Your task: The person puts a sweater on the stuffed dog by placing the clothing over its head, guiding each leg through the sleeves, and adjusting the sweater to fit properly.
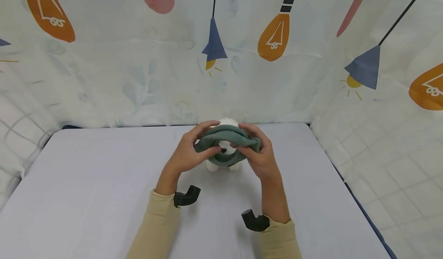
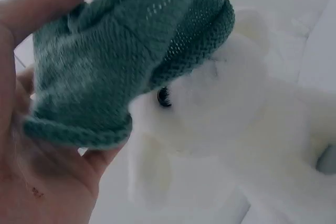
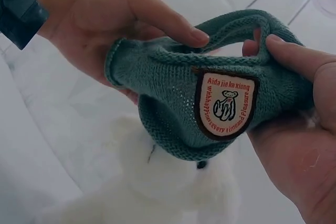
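Both hands hold a small green knitted sweater (image 1: 228,134) by its two sides, over a white plush toy (image 1: 227,121). In the head view my left hand (image 1: 188,151) grips the left side, thumb at the front rim of the opening. Opposite it, my right hand (image 1: 261,157) pinches the right side. Through the sweater's opening the toy's white face and dark nose show. A shield-shaped badge (image 3: 227,104) with red lettering faces the right wrist camera. The left wrist view has the knit (image 2: 100,66) close to the toy's head (image 2: 220,103), a black eye beside its edge.
The toy stands on a white-covered table (image 1: 104,182) near its back edge. Behind rises a pale curtain (image 1: 166,78) printed with lamps and bulbs. Each wrist wears a black camera, such as the left wrist camera (image 1: 187,196), below the beige sleeves (image 1: 157,220).
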### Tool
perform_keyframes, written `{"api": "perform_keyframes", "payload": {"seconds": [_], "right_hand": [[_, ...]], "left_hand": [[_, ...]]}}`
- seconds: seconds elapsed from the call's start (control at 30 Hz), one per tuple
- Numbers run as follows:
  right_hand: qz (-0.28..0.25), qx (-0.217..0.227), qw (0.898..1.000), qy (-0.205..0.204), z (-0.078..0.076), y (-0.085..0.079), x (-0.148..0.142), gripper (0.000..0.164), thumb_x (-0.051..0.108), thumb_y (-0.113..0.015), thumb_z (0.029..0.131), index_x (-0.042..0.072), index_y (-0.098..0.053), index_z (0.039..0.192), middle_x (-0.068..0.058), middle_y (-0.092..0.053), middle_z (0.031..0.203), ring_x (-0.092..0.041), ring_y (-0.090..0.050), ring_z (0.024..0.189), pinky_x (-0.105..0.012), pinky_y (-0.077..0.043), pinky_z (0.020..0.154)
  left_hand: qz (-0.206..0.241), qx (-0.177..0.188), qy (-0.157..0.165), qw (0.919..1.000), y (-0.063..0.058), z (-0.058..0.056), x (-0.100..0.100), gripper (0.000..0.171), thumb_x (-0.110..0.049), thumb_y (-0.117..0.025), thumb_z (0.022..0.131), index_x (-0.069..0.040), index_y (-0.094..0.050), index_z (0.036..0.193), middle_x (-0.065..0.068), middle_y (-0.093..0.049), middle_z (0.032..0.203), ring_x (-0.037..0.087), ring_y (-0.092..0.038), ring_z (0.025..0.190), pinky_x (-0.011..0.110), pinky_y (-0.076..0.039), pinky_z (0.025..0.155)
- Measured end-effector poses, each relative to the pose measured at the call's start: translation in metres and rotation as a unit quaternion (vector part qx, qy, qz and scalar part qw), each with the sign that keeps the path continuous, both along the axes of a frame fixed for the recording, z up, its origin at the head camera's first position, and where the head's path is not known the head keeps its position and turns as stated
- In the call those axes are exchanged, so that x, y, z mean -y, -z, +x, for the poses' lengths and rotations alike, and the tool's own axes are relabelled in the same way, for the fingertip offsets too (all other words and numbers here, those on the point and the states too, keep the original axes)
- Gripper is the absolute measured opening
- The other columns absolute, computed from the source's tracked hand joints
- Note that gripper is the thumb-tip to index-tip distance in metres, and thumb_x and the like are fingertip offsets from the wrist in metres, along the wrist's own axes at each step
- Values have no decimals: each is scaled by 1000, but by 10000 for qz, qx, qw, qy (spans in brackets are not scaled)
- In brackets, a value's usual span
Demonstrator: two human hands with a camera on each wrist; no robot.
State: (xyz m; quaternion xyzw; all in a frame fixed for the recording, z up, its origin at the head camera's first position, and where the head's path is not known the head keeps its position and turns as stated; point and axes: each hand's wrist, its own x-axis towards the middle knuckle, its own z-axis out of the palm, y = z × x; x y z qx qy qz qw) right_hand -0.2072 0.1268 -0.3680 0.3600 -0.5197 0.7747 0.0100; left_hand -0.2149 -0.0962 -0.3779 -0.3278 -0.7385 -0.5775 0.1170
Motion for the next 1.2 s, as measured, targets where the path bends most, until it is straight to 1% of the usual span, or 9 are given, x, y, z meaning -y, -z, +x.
{"api": "perform_keyframes", "payload": {"seconds": [0.1, 0.17, 0.23, 0.33, 0.47, 0.63, 0.77, 0.97, 1.2], "right_hand": [[-165, 36, 9996, -235, 1, -1, 0, 47, -8, -57, 91, 9, -52, 135, -3, -58, 115, -17, -63, 98, -28, -54, 87], [-121, -1, 9995, -281, 1, -1, -1, 48, -8, -56, 92, 8, -51, 136, -3, -59, 115, -17, -64, 97, -28, -53, 88], [32, -51, 9997, -241, 0, 0, -3, 48, -6, -57, 92, 8, -49, 138, -4, -59, 115, -17, -65, 97, -29, -53, 88], [530, -90, 9985, 50, -1, 2, -6, 50, 9, -64, 93, 7, -47, 139, -4, -61, 113, -19, -66, 96, -30, -53, 84], [1463, -190, 9871, 624, -3, 3, -12, 62, 28, -72, 88, 7, -46, 140, -4, -64, 110, -18, -63, 94, -29, -53, 76], [2134, -181, 9734, 820, -3, 3, -14, 66, 11, -76, 83, 11, -46, 141, -6, -64, 113, -22, -63, 96, -34, -55, 79], [2790, -278, 9533, 1124, -3, 4, -12, 69, 2, -76, 80, 17, -48, 141, -7, -64, 108, -21, -63, 92, -33, -55, 78], [3541, -427, 9204, 1598, -2, 5, -10, 58, 9, -76, 82, 17, -54, 135, -8, -66, 100, -16, -63, 85, -29, -54, 74], [4038, -810, 8879, 2049, 0, 1, -11, 48, 13, -75, 84, 20, -59, 129, -2, -67, 104, -14, -60, 89, -30, -52, 74]], "left_hand": [[279, 455, 514, 9972, 1, 1, 3, 56, -7, -73, 84, -13, -52, 135, 9, -64, 117, 13, -63, 96, 31, -54, 81], [462, 555, 717, 9948, 1, 1, 3, 50, -4, -72, 84, -7, -55, 131, 14, -64, 112, 13, -65, 94, 31, -55, 80], [586, 551, 787, 9936, 2, 1, 5, 43, -3, -71, 85, -3, -57, 125, 13, -66, 104, 12, -66, 87, 30, -56, 76], [769, 535, 809, 9923, 3, 0, 6, 34, -3, -69, 86, -1, -59, 120, 11, -67, 93, 14, -67, 76, 32, -56, 69], [955, 625, 861, 9897, 3, 0, 5, 31, -1, -66, 88, 0, -59, 117, 11, -65, 84, 19, -66, 66, 34, -55, 62], [929, 695, 907, 9891, 4, -1, 2, 28, 1, -65, 88, 1, -59, 115, 13, -64, 83, 20, -63, 61, 35, -54, 58], [608, 705, 808, 9924, 4, -2, 2, 25, 0, -65, 89, -2, -61, 114, 11, -65, 89, 18, -64, 65, 34, -55, 61], [-174, 679, 327, 9970, 6, -3, 9, 24, -9, -69, 88, -12, -64, 112, 5, -67, 99, 11, -62, 80, 28, -53, 74], [-635, 351, -107, 9973, 8, -5, 13, 23, -15, -74, 85, -17, -66, 107, -2, -67, 95, 10, -59, 80, 27, -52, 75]]}}
